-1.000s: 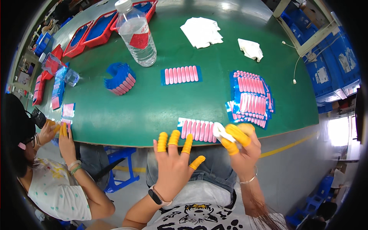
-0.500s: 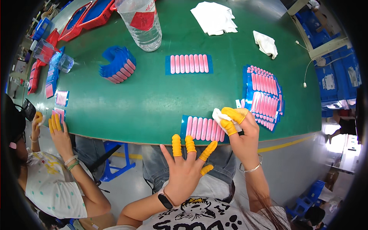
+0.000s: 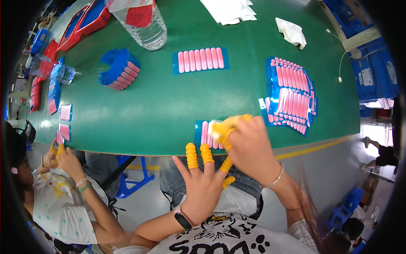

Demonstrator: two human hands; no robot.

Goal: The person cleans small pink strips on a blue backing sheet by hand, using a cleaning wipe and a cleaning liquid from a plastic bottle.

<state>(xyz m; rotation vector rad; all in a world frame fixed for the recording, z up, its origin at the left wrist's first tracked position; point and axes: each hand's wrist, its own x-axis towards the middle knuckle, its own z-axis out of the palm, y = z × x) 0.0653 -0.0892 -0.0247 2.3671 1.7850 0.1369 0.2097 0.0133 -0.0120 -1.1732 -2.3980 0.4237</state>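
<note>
A blue sheet with a row of pink rounded strips (image 3: 204, 132) lies at the table's near edge, its right part hidden under my right hand. My right hand (image 3: 253, 146), in yellow finger cots, is closed on a small white cloth (image 3: 215, 129), blurred by motion and pressed to the strips. Below the sheet, my left hand (image 3: 201, 182) has its fingers spread, with yellow cots on all but the little finger. It holds nothing, and its fingertips are at the sheet's lower edge. Another such sheet (image 3: 201, 60) lies farther up the table.
To the right stands an overlapping pile of pink-strip sheets (image 3: 292, 101). A curled stack of sheets (image 3: 120, 72) and a clear bottle (image 3: 148, 31) are at the left. White cloths (image 3: 230, 10) lie at the back. A co-worker's hands (image 3: 67, 161) handle similar sheets at far left.
My right hand has swept the cloth leftward across the strips. My left hand has barely moved. The whole view has shifted slightly, and the co-worker's hands have drawn together.
</note>
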